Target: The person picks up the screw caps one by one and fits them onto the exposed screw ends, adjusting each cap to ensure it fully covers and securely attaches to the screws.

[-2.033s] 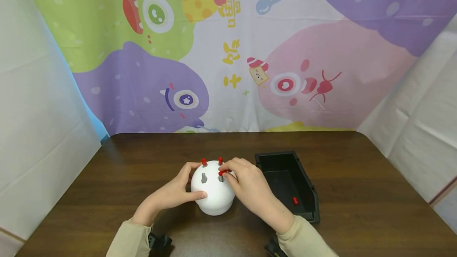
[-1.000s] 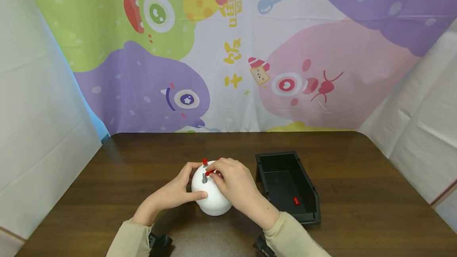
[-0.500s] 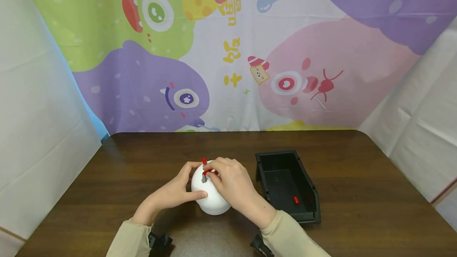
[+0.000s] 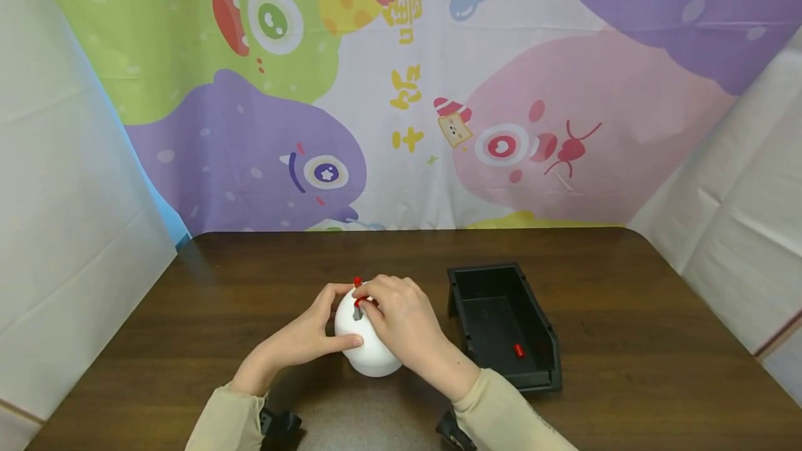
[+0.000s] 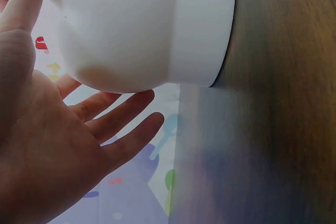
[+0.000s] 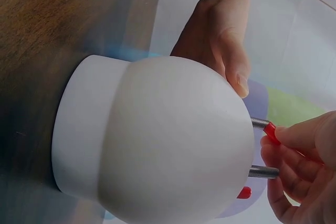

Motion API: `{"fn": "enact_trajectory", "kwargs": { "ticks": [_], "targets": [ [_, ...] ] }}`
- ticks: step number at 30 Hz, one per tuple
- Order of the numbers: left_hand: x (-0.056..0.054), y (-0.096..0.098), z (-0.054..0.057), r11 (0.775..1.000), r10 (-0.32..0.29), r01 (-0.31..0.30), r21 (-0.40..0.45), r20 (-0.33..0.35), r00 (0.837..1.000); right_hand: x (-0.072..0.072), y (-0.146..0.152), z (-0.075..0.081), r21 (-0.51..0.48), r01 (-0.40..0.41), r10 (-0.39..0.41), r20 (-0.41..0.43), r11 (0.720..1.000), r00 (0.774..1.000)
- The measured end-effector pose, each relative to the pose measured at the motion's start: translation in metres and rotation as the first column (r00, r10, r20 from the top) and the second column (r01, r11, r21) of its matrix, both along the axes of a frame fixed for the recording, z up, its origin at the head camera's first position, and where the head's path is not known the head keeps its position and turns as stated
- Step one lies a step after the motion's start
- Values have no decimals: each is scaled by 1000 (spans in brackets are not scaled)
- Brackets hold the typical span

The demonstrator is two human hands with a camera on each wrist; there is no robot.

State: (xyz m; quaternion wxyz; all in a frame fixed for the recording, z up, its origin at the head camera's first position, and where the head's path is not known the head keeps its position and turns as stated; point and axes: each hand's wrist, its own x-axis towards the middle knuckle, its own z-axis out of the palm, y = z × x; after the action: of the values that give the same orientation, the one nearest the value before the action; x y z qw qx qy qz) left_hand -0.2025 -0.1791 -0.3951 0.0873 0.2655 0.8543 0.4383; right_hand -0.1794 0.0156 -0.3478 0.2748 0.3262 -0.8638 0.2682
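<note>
A white dome-shaped body [image 4: 370, 355] on a short cylindrical base stands on the table, with metal threaded studs sticking out of its top. My left hand [image 4: 301, 333] grips its left side, thumb in front and index finger behind. Between thumb and fingers my right hand [image 4: 404, 319] pinches a small red cap [image 6: 271, 132], tilted at the tip of one stud [image 6: 259, 123]. Beside it, a second stud [image 6: 263, 172] is bare. Another red cap [image 4: 358, 281] sits at the dome's far left; one more red cap [image 6: 244, 192] shows past the dome's edge in the right wrist view.
To the right of the dome is a black open bin [image 4: 461, 329] with a single red cap [image 4: 519, 351] lying inside. A dark wooden table [image 4: 263, 263] extends around them, backed by a cartoon-printed curtain [image 4: 426, 193].
My right hand, pinching the red cap, has moved left from the near right stud to the near left one. My left hand has kept its grip on the dome.
</note>
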Motion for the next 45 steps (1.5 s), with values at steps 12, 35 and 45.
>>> {"fn": "enact_trajectory", "kwargs": {
  "ticks": [12, 35, 45],
  "targets": [
    [-1, 0, -2, 1000, 14, -14, -6, 10, 1000, 0, -4, -1, 12, 6, -5, -64, 1000, 998],
    [-1, 0, -1, 1000, -13, 13, 6, 5, 1000, 0, -7, -5, 28, 11, -8, -106, 1000, 994],
    [-1, 0, -2, 1000, -6, 6, 1, 16, 1000, -1, -7, -6, 33, 17, -12, -125, 999, 992]
  ]
}}
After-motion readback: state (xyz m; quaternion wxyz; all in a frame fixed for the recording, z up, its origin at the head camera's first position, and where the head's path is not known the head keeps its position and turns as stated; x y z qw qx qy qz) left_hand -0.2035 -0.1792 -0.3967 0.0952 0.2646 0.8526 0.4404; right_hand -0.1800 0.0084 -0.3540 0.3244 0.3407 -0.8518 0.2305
